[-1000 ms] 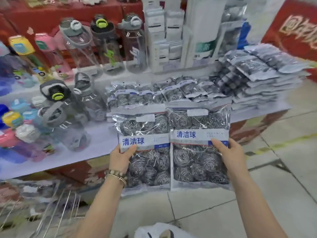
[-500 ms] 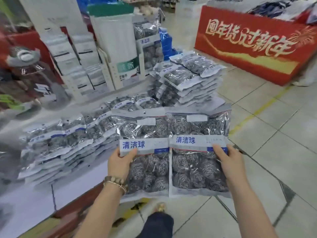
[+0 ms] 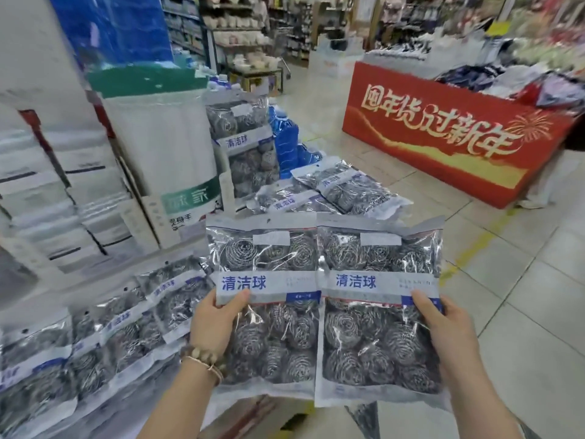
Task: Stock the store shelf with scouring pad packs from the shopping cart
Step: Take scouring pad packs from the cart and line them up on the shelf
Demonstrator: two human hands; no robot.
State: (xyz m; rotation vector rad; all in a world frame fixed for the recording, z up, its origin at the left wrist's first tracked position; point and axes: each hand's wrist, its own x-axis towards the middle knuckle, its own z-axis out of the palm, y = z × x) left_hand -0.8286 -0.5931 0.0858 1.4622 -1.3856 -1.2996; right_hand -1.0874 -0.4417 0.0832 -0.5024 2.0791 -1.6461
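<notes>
I hold two clear packs of steel scouring balls side by side in front of me, upright. My left hand (image 3: 215, 321) grips the left pack (image 3: 269, 312) by its left edge, thumb on the white label. My right hand (image 3: 443, 324) grips the right pack (image 3: 373, 315) by its right edge. Both packs hover over the front corner of the white store shelf (image 3: 104, 277). A row of scouring pad packs (image 3: 95, 340) lies overlapped along the shelf at the lower left. A taller stack of the same packs (image 3: 342, 188) sits behind the held ones. The shopping cart is out of view.
White boxed goods (image 3: 63, 198) and a tall white-and-green package (image 3: 164, 147) stand at the back of the shelf, with one upright scouring pack (image 3: 243, 144) beside them. A red promotional bin (image 3: 443, 134) stands across the tiled aisle (image 3: 522, 296) to the right.
My view has swung right along the shelf, from the water bottles to the stacked packs at its end. Both hands keep the same hold on the two packs.
</notes>
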